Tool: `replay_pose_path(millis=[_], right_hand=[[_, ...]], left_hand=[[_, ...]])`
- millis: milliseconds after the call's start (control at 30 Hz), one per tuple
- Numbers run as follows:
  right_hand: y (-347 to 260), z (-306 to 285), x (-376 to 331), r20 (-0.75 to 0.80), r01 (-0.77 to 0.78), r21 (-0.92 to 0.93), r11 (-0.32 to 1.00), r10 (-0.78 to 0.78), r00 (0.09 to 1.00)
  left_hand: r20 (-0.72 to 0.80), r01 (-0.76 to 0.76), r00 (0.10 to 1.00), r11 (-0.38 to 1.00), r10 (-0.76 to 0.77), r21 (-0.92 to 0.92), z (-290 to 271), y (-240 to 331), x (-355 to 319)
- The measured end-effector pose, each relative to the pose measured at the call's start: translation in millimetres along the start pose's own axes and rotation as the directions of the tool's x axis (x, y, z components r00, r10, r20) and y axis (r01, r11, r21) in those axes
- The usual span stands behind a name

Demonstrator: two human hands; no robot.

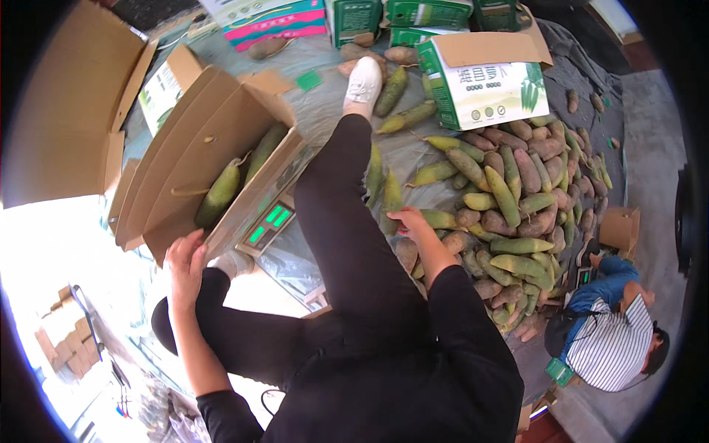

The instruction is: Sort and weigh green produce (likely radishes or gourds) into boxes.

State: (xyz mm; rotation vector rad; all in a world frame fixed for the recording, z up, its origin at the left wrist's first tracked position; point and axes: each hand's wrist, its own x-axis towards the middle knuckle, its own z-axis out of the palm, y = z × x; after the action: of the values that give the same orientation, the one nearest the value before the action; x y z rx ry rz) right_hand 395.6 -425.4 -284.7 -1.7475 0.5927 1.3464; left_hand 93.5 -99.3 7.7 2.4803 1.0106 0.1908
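Note:
My left hand (pixel 185 266) is beside the near edge of an open cardboard box (pixel 181 159), its fingers loosely bent and apart, holding nothing. Inside that box lie two green radishes, one pale green radish (pixel 219 193) and one darker radish (pixel 267 151) partly hidden by the box wall. A scale with a lit green display (pixel 275 218) sits against the box's right side. My right hand (pixel 415 223) is at the left edge of a large radish pile, its fingers closed against the lower part of a green radish (pixel 392 193). Another radish (pixel 439 218) lies right behind that hand.
Green and reddish radishes (pixel 528 173) are heaped on the right. A white-and-green printed carton (pixel 493 92) stands behind them, with more cartons (pixel 428 13) at the back. A person in a striped shirt (pixel 609 347) crouches at the far right. My white shoe (pixel 363 81) rests among loose radishes.

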Motion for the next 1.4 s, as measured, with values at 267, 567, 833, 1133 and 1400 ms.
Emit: replay_pose_path(millis=[267, 567, 833, 1133, 1400], right_hand=[[-27.9, -33.2, -63.8, 0.101, 0.284, 0.003, 0.959, -0.283, 0.954], [-168.9, 20.8, -194.9, 0.284, 0.894, 0.058, 0.445, -0.866, 0.412], [-225.8, 131.9, -280.0, 0.475, 0.985, -0.107, -0.135, -0.877, -0.069], [-192.8, 205.7, -278.4, 0.604, 0.689, -0.378, -0.619, -0.728, -0.323], [-173.5, 47.8, -174.4, 0.251, 0.843, -0.53, 0.096, -0.931, 0.264]], left_hand=[[-0.031, 0.016, 0.999, 0.998, -0.018, -0.058, -4.7, -0.1, -2.5], [-0.049, 0.0, 0.999, 0.994, -0.005, -0.106, -5.2, -10.0, -10.7], [-0.004, -0.01, 1.0, 0.994, 0.009, -0.108, -6.0, -13.6, -14.2], [-0.082, -0.026, 0.997, 0.982, 0.011, -0.188, -5.3, -12.3, -19.9], [-0.087, -0.026, 0.996, 0.983, 0.011, -0.184, -5.5, -13.0, -18.4]])
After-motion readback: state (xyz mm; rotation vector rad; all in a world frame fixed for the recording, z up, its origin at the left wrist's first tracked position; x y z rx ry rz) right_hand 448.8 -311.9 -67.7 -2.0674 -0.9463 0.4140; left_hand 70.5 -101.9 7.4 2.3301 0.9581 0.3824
